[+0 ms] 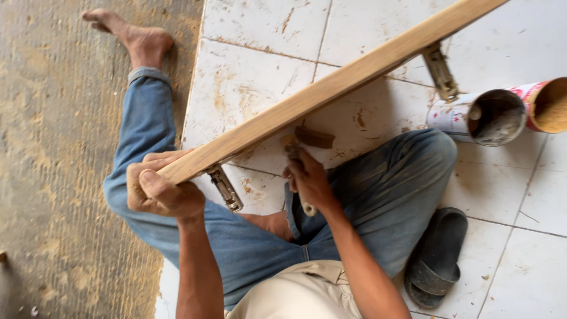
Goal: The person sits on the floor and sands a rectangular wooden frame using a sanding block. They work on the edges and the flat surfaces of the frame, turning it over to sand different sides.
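Gritty tiles (254, 88), smooth wooden plank (331, 88)

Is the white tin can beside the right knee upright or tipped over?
Tipped over. The white tin can lies on its side on the tiled floor, its open mouth facing the camera.

This is looking like an informal carpentry or building work spot, set up on the ground rather than at a bench. A person in dusty jeans is sitting barefoot on a white tiled floor (266, 82) whose tiles are showing brown stains and scuffs, and rough bare concrete (53, 153) is lying alongside it. A long wooden plank (331, 88) with metal hinges (224, 188) fitted to it is stretching across the person's lap. Open tin cans (484, 115) are lying on their sides on the tiles, and a worn dark sandal (437, 254) is sitting nearby.
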